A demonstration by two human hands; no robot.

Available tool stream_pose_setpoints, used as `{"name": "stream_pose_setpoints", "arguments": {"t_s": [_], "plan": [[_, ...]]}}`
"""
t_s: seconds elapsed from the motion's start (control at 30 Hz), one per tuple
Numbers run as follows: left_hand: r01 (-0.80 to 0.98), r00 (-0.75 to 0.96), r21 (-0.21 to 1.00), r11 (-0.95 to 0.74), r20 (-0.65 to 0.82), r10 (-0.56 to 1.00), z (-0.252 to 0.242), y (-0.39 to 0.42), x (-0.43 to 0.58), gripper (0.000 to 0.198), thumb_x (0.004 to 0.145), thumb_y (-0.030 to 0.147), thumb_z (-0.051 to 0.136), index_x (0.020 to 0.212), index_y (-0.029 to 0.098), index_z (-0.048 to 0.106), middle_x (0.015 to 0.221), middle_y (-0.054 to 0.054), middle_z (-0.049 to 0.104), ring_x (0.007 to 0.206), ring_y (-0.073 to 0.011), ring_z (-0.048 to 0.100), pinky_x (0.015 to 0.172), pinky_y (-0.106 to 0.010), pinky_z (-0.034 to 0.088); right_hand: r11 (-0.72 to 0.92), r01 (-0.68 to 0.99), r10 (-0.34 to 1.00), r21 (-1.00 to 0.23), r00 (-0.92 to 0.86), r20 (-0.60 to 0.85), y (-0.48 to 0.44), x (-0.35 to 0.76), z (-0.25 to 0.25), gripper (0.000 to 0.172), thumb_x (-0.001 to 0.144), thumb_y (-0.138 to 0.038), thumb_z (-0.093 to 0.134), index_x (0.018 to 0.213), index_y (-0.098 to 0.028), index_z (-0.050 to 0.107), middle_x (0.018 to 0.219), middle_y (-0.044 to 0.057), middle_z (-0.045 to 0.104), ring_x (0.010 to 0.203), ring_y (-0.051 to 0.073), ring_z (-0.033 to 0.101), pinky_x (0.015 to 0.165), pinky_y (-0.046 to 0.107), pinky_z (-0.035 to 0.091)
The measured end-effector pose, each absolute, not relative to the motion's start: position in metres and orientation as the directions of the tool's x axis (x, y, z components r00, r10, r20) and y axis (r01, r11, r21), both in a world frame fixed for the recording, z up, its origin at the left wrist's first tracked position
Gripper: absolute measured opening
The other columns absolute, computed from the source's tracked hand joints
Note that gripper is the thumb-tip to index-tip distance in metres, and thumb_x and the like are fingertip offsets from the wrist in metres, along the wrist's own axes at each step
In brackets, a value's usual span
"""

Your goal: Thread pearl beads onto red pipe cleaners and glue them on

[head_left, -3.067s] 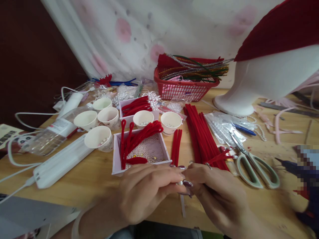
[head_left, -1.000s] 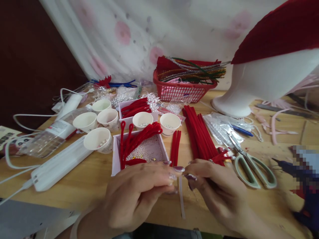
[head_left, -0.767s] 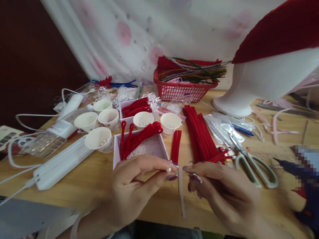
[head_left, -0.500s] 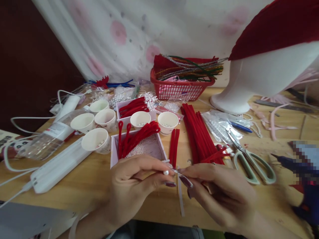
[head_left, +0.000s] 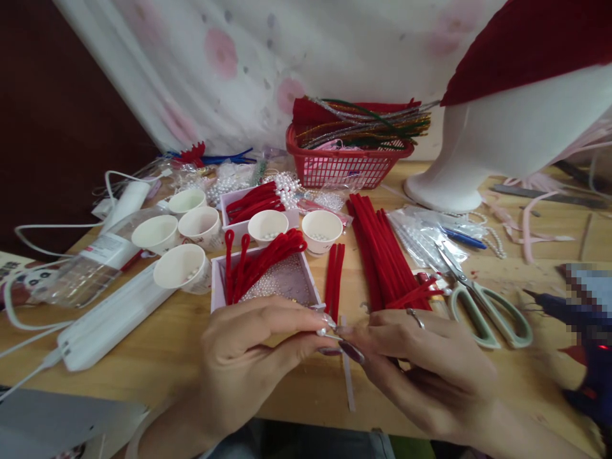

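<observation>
Between the thumb and fingertips of my left hand (head_left: 258, 357) is a small white pearl bead (head_left: 322, 331). My right hand (head_left: 421, 363) pinches a thin pale strand (head_left: 333, 337) that runs up to the bead. The fingertips of both hands nearly meet, and they hide part of the strand. Behind my left hand, a lilac box (head_left: 313, 287) contains small beads and looped red pipe cleaners (head_left: 272, 261). Two short red pipe cleaners (head_left: 335, 274) lie just beyond my fingertips. A narrow pale strip (head_left: 348, 376) lies on the table below them.
Several paper cups (head_left: 179, 268) stand left and centre. A long bundle of red pipe cleaners (head_left: 382, 248), scissors (head_left: 478, 299) and a glue gun (head_left: 581, 344) lie to the right. A red basket (head_left: 349, 169) and a white mannequin head (head_left: 502, 140) stand behind. A white power strip (head_left: 115, 325) is at left.
My right fingertips have moved left, closer to the bead and my left fingertips. Less of the pale strand shows past my right thumb. The view has shifted slightly.
</observation>
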State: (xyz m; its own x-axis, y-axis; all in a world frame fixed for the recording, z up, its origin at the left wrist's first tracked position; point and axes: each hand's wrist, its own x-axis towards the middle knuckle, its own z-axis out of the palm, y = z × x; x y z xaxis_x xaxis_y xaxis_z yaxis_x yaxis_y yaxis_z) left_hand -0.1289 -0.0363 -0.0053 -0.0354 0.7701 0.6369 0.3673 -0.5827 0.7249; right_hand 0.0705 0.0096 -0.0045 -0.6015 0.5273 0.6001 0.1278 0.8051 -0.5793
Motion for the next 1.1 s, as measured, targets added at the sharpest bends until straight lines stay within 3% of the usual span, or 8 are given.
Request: {"name": "stream_pose_setpoints", "arguments": {"t_s": [0.23, 0.47, 0.7, 0.83, 0.93, 1.1], "plan": [[0.464, 0.020, 0.663, -0.588, 0.656, 0.755, -0.0067, -0.0384, -0.1313, 0.013, 0.081, 0.017, 0.081, 0.091, 0.022, 0.075, 0.081, 0.004, 0.081, 0.068, -0.0116, 0.077, 0.067, -0.017, 0.063, 0.820, 0.180, 0.524, -0.543, -0.618, 0.586, 0.0110, 0.0716, -0.0020, 0.025, 0.089, -0.002, 0.056, 0.102, -0.023, 0.064, 0.059, -0.002, 0.067, 0.046, 0.014, 0.062, 0.041, 0.025, 0.042], [0.432, 0.027, 0.694, -0.577, 0.629, 0.777, -0.0087, -0.0392, -0.1328, 0.010, 0.084, 0.017, 0.078, 0.092, 0.022, 0.074, 0.084, 0.003, 0.082, 0.070, -0.0109, 0.076, 0.068, -0.016, 0.063, 0.816, 0.162, 0.521, -0.555, -0.622, 0.585, 0.0117, 0.0705, -0.0001, 0.027, 0.090, -0.002, 0.056, 0.105, -0.023, 0.065, 0.057, -0.003, 0.064, 0.042, 0.012, 0.056, 0.038, 0.025, 0.038], [0.487, 0.078, 0.634, -0.601, 0.654, 0.753, -0.0069, -0.0393, -0.1360, 0.009, 0.087, 0.017, 0.075, 0.096, 0.019, 0.073, 0.086, 0.003, 0.081, 0.075, -0.0094, 0.076, 0.074, -0.015, 0.062, 0.827, 0.168, 0.503, -0.536, -0.647, 0.573, 0.0129, 0.0719, 0.0016, 0.023, 0.090, -0.003, 0.056, 0.101, -0.021, 0.065, 0.056, -0.003, 0.063, 0.043, 0.012, 0.053, 0.040, 0.025, 0.038], [0.507, 0.152, 0.589, -0.630, 0.658, 0.738, -0.0057, -0.0406, -0.1357, 0.009, 0.091, 0.019, 0.071, 0.100, 0.020, 0.071, 0.089, 0.001, 0.081, 0.081, -0.0123, 0.077, 0.080, -0.019, 0.062, 0.819, 0.144, 0.504, -0.556, -0.645, 0.575, 0.0127, 0.0719, -0.0007, 0.024, 0.089, -0.001, 0.056, 0.102, -0.019, 0.064, 0.060, 0.000, 0.068, 0.047, 0.013, 0.061, 0.042, 0.025, 0.041], [0.491, 0.156, 0.607, -0.625, 0.644, 0.749, -0.0044, -0.0401, -0.1334, 0.006, 0.092, 0.022, 0.070, 0.097, 0.019, 0.071, 0.086, 0.000, 0.081, 0.079, -0.0120, 0.076, 0.079, -0.018, 0.061, 0.801, 0.129, 0.514, -0.585, -0.649, 0.561, 0.0124, 0.0720, -0.0026, 0.024, 0.088, 0.000, 0.057, 0.102, -0.019, 0.064, 0.064, 0.001, 0.071, 0.051, 0.014, 0.065, 0.044, 0.025, 0.044], [0.425, 0.137, 0.650, -0.630, 0.642, 0.754, -0.0045, -0.0389, -0.1310, 0.009, 0.092, 0.027, 0.070, 0.093, 0.018, 0.071, 0.079, 0.000, 0.081, 0.072, -0.0112, 0.076, 0.073, -0.016, 0.059, 0.775, 0.099, 0.529, -0.624, -0.643, 0.554, 0.0124, 0.0722, -0.0026, 0.028, 0.088, 0.001, 0.054, 0.102, -0.020, 0.064, 0.062, -0.001, 0.067, 0.046, 0.011, 0.060, 0.043, 0.022, 0.044]]}}
